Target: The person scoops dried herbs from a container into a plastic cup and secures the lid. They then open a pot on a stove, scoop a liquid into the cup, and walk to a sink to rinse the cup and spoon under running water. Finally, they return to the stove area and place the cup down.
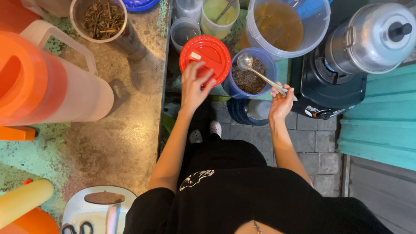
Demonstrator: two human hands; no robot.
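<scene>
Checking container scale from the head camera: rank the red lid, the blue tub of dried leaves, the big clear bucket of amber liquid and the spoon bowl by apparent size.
1. Clear bucket, widest by far.
2. Red lid and blue tub: they look about alike, and the lid overlaps the tub, so no ranking.
3. Spoon bowl, smallest.
The left hand holds the lid; the right hand holds the spoon handle.

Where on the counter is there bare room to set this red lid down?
Bare metal counter lies between the orange jug and the white cutting board. Around the blue tub, where the left hand holds the red lid and the right hand the spoon, containers crowd together.
</scene>
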